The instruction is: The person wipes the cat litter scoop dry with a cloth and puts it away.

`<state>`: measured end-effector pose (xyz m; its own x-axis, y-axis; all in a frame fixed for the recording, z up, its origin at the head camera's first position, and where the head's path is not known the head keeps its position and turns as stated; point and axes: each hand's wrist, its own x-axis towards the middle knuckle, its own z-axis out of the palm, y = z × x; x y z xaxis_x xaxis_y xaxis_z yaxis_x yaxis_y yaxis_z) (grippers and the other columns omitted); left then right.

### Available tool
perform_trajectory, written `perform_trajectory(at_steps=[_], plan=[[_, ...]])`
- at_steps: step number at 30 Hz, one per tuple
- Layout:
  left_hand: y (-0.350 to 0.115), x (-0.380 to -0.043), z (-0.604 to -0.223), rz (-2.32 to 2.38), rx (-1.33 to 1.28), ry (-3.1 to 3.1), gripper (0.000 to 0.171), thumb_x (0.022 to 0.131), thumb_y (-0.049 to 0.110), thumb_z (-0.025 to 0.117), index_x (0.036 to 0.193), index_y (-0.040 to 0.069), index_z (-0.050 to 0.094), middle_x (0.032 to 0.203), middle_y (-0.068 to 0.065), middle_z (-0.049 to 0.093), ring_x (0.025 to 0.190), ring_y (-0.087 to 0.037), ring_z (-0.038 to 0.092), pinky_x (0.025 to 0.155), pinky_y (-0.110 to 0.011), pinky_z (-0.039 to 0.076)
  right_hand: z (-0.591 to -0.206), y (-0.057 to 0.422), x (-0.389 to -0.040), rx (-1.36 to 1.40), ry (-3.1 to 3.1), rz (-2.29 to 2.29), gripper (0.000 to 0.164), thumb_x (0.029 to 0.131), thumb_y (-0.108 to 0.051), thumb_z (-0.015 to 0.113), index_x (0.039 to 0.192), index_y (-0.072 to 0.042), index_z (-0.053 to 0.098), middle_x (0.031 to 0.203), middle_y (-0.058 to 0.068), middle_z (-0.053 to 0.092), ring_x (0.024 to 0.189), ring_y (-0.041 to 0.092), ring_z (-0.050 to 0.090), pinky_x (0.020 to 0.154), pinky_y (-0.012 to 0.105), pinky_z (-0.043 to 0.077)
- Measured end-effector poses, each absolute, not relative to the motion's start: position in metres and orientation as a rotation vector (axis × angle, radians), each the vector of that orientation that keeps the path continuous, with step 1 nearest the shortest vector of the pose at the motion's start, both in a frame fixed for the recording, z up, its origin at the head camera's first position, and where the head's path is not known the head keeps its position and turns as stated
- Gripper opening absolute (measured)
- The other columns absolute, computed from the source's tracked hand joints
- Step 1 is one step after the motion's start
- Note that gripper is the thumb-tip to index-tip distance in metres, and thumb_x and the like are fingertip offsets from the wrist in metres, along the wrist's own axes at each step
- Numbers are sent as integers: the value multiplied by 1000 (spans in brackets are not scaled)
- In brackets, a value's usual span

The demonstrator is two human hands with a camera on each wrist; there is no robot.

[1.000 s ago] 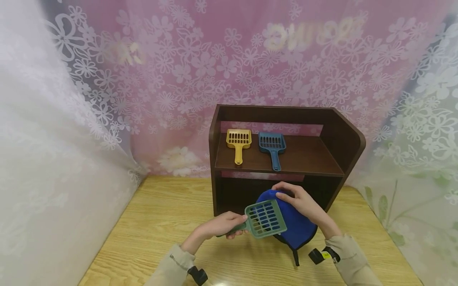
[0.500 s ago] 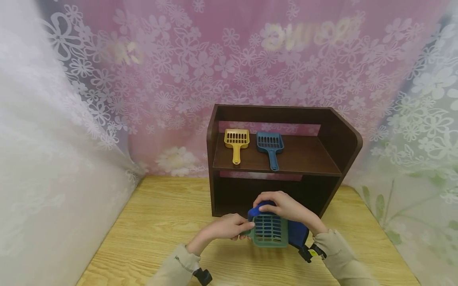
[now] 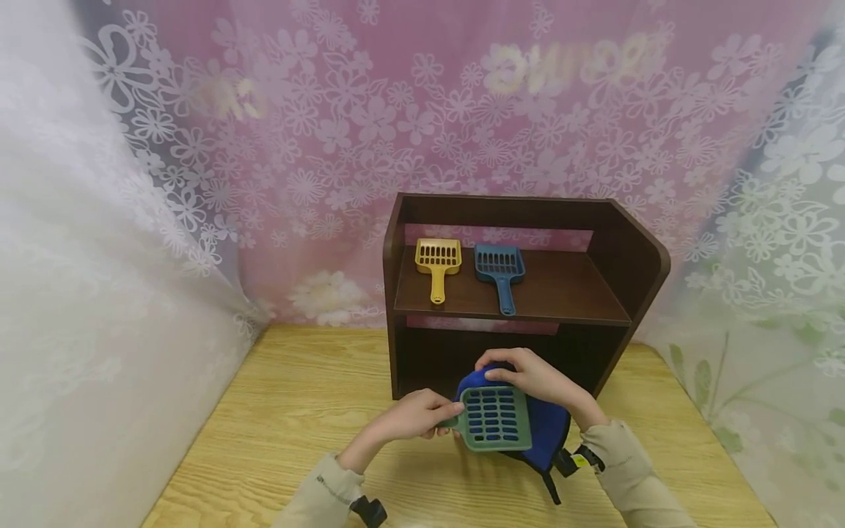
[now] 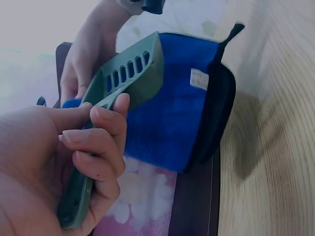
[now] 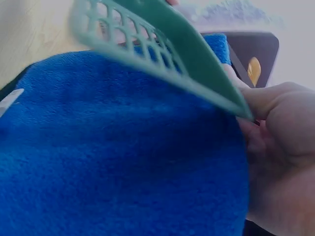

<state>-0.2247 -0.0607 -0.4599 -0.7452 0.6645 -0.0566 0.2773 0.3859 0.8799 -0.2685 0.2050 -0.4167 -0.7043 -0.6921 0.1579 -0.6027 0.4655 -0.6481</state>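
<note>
In the head view, my left hand [image 3: 412, 418] grips a green litter scoop [image 3: 521, 414] by its handle. Several curled fingers wrap the handle [image 4: 76, 196] in the left wrist view, and the slotted head points away from the palm. My right hand [image 3: 528, 374] holds the upper edge of a blue cloth [image 3: 548, 429], thumb in front and fingers behind. Dark trim, a hanging loop [image 4: 235, 32] and a white label [image 4: 199, 78] show on the cloth. It hangs behind the scoop, whose head overlaps it; through the slots blue shows. The right thumb lies by the scoop's edge [image 5: 241, 105].
Behind the hands stands a dark brown two-level shelf [image 3: 610, 315] on the wooden table [image 3: 317, 381]. A yellow litter scoop [image 3: 439, 275] and a blue litter scoop [image 3: 502, 271] lie on its upper board. Flowered curtains [image 3: 310, 183] hang around the table.
The right hand has moved left and down with the cloth, closer to the scoop. The green scoop dipped, then rose slightly, and its head now sits more level across the cloth.
</note>
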Motion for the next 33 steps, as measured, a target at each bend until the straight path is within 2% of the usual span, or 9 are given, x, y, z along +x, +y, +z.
perform_trajectory(at_steps=[3, 6, 11, 14, 17, 22, 26, 30, 33], plan=[[-65, -226, -461, 1362, 790, 2242, 48, 109, 34, 49, 91, -4, 72, 63, 2, 51, 47, -7, 35, 49, -20, 30, -421, 216, -271, -1025, 2601, -1115, 19, 106, -23, 55, 119, -18, 68, 113, -2, 68, 101, 13, 61, 93, 35, 50], [-68, -227, -463, 1402, 766, 2228, 49, 109, 34, 48, 87, -5, 69, 63, 1, 51, 46, -7, 32, 49, -21, 29, -425, 225, -270, -896, 2607, -1202, 23, 106, -25, 55, 122, -16, 68, 115, 0, 68, 106, 17, 60, 96, 39, 48], [-70, -228, -467, 1508, 720, 2172, 48, 110, 35, 46, 78, 1, 58, 65, -1, 51, 47, -8, 29, 49, -21, 29, -435, 232, -265, -703, 2539, -1461, 27, 106, -25, 55, 127, -10, 64, 111, 6, 68, 97, 18, 64, 86, 30, 52], [-70, -228, -472, 1563, 690, 2160, 46, 110, 35, 44, 79, 3, 56, 67, -1, 52, 48, -8, 29, 50, -20, 29, -444, 230, -262, -627, 2476, -1619, 31, 107, -25, 55, 131, -5, 60, 110, 9, 67, 92, 16, 66, 80, 26, 54], [-67, -229, -478, 1647, 623, 2168, 46, 110, 38, 43, 81, 5, 57, 66, -1, 50, 48, -8, 31, 51, -21, 30, -453, 225, -256, -493, 2432, -1773, 37, 106, -25, 55, 134, -1, 56, 112, 10, 66, 93, 14, 65, 79, 25, 54], [-59, -228, -483, 1810, 483, 2133, 47, 110, 42, 42, 87, 5, 61, 70, 0, 54, 49, -8, 32, 51, -20, 30, -458, 215, -245, -167, 2359, -1997, 45, 106, -28, 55, 140, 0, 51, 116, 5, 64, 96, 9, 64, 81, 24, 54], [-54, -225, -483, 1871, 430, 2105, 50, 111, 40, 39, 98, -1, 64, 76, 1, 59, 49, -7, 33, 50, -20, 30, -462, 208, -240, -49, 2304, -2149, 45, 106, -27, 56, 141, 1, 49, 110, -5, 65, 93, 7, 65, 80, 23, 55], [-48, -224, -483, 1929, 389, 2063, 55, 111, 40, 36, 109, -8, 64, 76, 2, 55, 51, -7, 34, 54, -21, 33, -466, 200, -236, 26, 2267, -2289, 45, 106, -27, 57, 141, 0, 49, 104, -14, 65, 92, 5, 65, 79, 22, 54], [-43, -223, -484, 1964, 343, 2014, 57, 112, 41, 34, 113, -8, 63, 74, 2, 49, 52, -7, 33, 55, -22, 34, -469, 192, -233, 69, 2266, -2366, 45, 106, -27, 57, 141, 0, 48, 110, -14, 64, 96, 3, 63, 81, 20, 54]])
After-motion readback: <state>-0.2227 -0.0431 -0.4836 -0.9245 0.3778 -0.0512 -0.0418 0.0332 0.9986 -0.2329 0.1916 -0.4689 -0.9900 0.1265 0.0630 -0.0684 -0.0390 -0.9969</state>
